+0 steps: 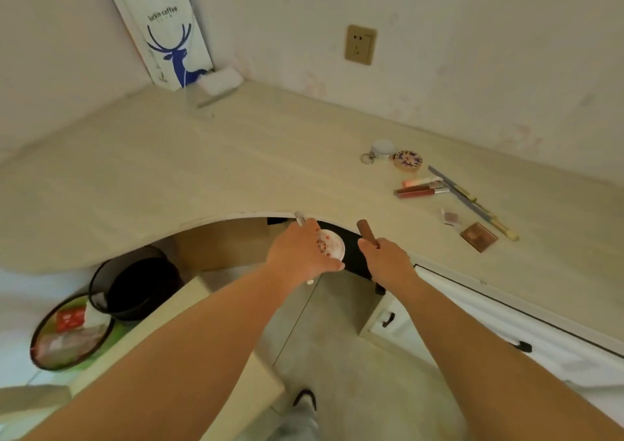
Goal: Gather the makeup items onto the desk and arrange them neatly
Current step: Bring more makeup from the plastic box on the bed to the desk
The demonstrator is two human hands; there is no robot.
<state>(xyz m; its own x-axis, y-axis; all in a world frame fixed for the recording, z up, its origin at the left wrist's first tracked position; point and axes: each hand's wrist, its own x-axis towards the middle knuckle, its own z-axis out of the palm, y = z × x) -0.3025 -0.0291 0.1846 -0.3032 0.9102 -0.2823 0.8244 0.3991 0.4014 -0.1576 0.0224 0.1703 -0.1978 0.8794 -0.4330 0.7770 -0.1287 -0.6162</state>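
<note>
Head view shows us two hands held out over the curved front edge of the counter (pixel 209 157). Our left hand (pixel 300 251) curls around two things: one round white compact (pixel 332 248) with a reddish pattern, showing just beyond the fingers, and one thin silvery stick (pixel 300 218) poking up past the knuckles. Our right hand (pixel 388 262) grips one brown tube (pixel 366 233), whose upper end rises above the fist toward the counter edge; a dark end shows below the wrist.

Beyond and to the right of the right hand, well apart from it, we count the makeup already lying on the counter: two round compacts, one silver-white (pixel 383 150) with a key ring and one with a purple pattern (pixel 408 161), touching each other; two lip gloss tubes (pixel 420 188) side by side; a bundle of long brushes (pixel 471 201) lying diagonally, their number hard to tell; one small pale square palette (pixel 450 217); and one brown square palette (pixel 478 236) nearest the right hand.

Far beyond the left hand, one white paper bag (pixel 165 32) with a blue deer leans in the corner. Below the left forearm we see one black mesh bin (pixel 135 285).
</note>
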